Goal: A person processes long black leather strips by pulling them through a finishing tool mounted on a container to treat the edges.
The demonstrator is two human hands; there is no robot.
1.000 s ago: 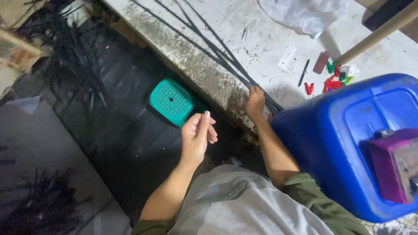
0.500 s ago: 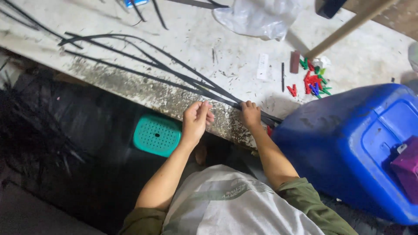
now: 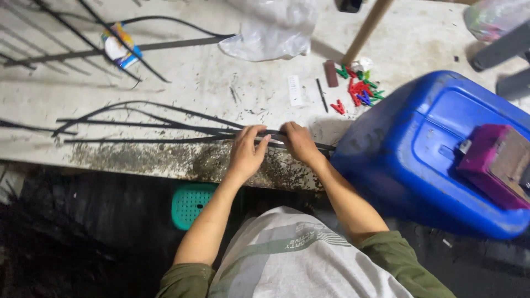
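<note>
Several long thin black strips [image 3: 149, 126] lie bundled across a dirty white table [image 3: 210, 83], fanning out to the left. My left hand [image 3: 247, 152] rests on the bundle near the table's front edge, fingers curled over the strips. My right hand [image 3: 298, 142] is closed on the same bundle just to the right, where the strips run together toward a blue plastic drum [image 3: 419, 154].
A heap of small red, green and blue clips [image 3: 359, 89] lies behind my hands, beside a wooden pole [image 3: 365, 28] and a crumpled clear plastic bag [image 3: 270, 30]. More black strips [image 3: 110, 49] lie at the far left. A teal stool [image 3: 189, 204] stands under the table. A magenta block [image 3: 491, 163] sits on the drum.
The view has swung up onto the table. My left hand rose from beside the teal stool to the strip bundle next to my right hand, which stayed on the strips.
</note>
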